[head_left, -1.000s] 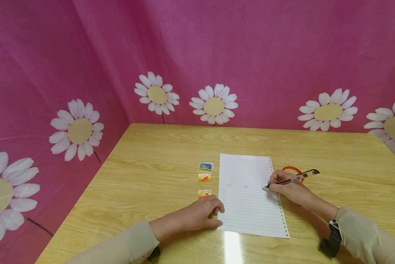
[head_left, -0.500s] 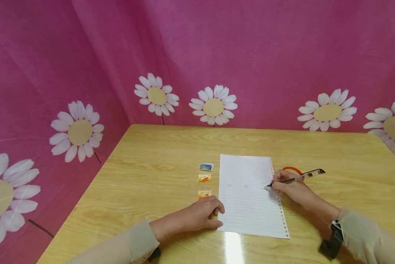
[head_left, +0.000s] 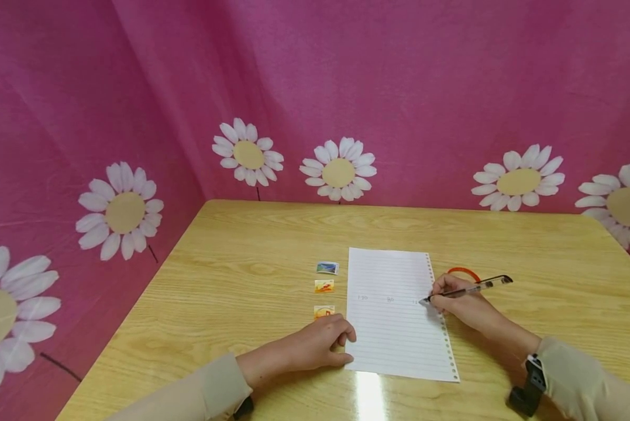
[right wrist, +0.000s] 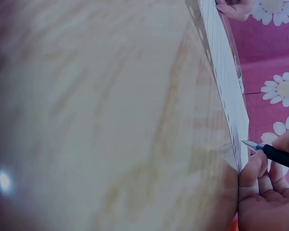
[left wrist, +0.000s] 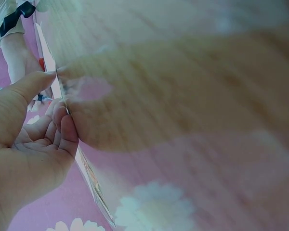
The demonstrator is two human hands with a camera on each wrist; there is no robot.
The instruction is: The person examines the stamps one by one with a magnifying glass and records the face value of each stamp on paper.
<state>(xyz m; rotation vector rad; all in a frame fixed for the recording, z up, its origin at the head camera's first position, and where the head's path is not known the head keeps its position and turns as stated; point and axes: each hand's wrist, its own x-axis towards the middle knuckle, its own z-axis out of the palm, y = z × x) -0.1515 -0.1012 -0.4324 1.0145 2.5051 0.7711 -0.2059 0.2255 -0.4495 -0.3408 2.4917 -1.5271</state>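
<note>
In the head view, my right hand (head_left: pixel 464 304) pinches a black-and-clear gel pen (head_left: pixel 478 287) near its tip, over the right side of a lined sheet of paper (head_left: pixel 393 345). The right wrist view shows the metal point of the pen (right wrist: pixel 274 155) close to the paper (right wrist: pixel 221 62). Faint handwritten figures, apparently 120 and 80, run across the sheet, with a small third mark beside the pen tip. My left hand (head_left: pixel 320 342) rests on the sheet's left edge, fingers loosely bent. It partly covers the lowest yellow stamp-like piece (head_left: pixel 323 311).
Above that piece lie another yellow stamp-like piece (head_left: pixel 324 286) and a blue-green one (head_left: pixel 327 268). An orange ring-shaped thing (head_left: pixel 464 272) lies behind my right hand, partly hidden. Behind the wooden table (head_left: pixel 272 234) hangs a pink daisy-patterned cloth (head_left: pixel 420 88).
The pen has shifted and tilted slightly in my right hand, its tip staying near the third figure, where the mark shows a little more. My left hand keeps its place on the sheet.
</note>
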